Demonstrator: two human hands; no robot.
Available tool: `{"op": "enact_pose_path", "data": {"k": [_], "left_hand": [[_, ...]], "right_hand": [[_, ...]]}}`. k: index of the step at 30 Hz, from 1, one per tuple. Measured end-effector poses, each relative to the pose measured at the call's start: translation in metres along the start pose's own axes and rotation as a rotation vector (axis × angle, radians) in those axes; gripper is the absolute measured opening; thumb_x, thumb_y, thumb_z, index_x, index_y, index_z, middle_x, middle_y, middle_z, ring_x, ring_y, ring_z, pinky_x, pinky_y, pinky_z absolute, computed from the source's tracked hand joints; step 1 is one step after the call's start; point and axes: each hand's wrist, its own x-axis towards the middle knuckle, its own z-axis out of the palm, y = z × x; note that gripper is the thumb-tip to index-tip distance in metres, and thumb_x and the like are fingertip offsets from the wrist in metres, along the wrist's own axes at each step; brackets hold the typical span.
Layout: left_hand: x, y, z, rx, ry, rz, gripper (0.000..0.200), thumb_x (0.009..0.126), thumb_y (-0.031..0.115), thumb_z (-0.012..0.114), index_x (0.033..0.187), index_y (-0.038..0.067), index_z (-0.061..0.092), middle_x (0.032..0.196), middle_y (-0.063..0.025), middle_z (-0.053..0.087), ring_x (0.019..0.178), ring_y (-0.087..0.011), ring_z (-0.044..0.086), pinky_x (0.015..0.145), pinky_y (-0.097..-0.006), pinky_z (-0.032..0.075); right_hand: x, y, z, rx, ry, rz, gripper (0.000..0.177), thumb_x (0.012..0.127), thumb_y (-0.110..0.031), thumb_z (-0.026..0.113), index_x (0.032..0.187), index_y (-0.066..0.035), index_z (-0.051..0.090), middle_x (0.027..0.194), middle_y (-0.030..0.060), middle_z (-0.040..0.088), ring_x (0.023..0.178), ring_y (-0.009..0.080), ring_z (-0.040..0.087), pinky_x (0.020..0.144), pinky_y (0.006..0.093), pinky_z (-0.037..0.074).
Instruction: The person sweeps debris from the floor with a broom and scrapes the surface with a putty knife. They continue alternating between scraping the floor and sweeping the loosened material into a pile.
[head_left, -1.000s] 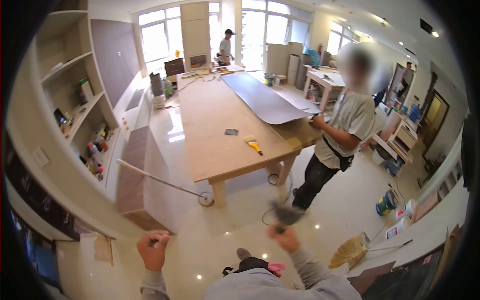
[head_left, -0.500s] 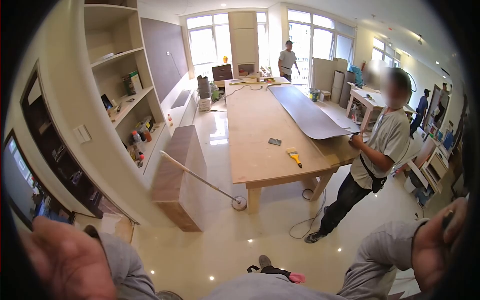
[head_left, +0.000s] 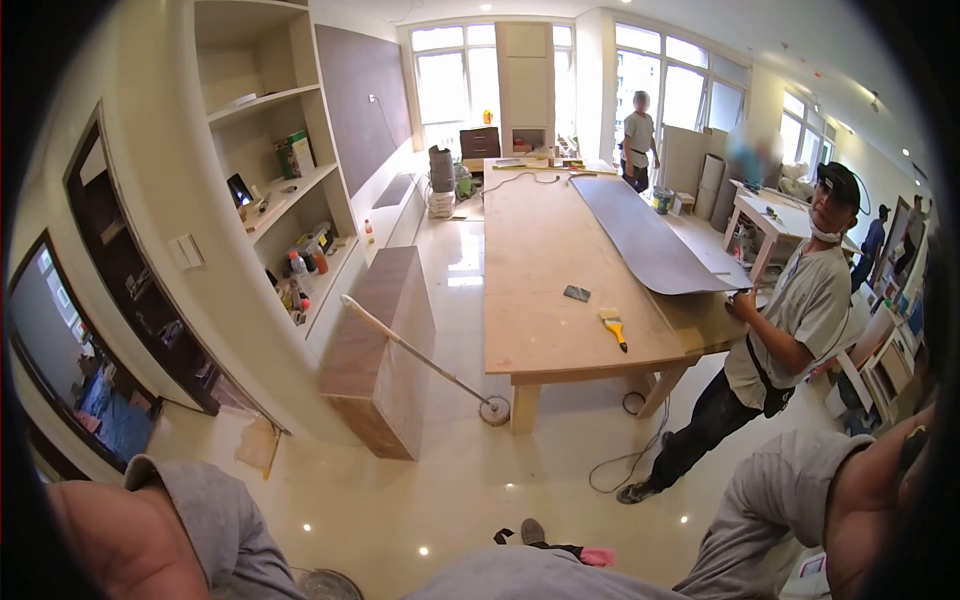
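Note:
My left bare forearm rises at the lower left, out of a grey sleeve; the hand itself lies outside the picture. At the lower right my right arm is bent up along the dark rim of the view, with a dark band-like item on it. The right fingers are cut off or hidden, so their pose does not show. Neither arm visibly touches anything. Ahead stands a big wooden worktable, bearing a yellow-handled paintbrush, a small dark flat block and a long grey sheet.
A co-worker stands at the table's right, a hand by the sheet's near end. Another person is farther back. On the floor are a wooden box, a leaning pole with a round foot and a cable. Shelves line the left.
The view has turned slightly left, so the room sits farther right. My left arm has shifted outward and down at the edge. The co-worker's head has turned toward me.

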Motion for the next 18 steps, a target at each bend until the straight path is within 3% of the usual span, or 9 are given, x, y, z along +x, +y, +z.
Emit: {"op": "enact_pose_path", "data": {"k": [18], "left_hand": [[-0.019,-0.023,0.033,0.0,-0.006,0.039,0.037,0.086,0.038,0.053,0.108,0.008,0.051,0.112,-0.009,0.052,0.094,-0.0214,0.048,0.072,-0.0329,0.042]], "right_hand": [[-0.013,0.021,-0.017,-0.069,-0.007,0.011,0.012,0.08,-0.023,0.059,0.081,-0.011,0.056,0.068,-0.0024,0.039,0.063,0.0089,0.036,0.058,0.0252,0.028]]}}
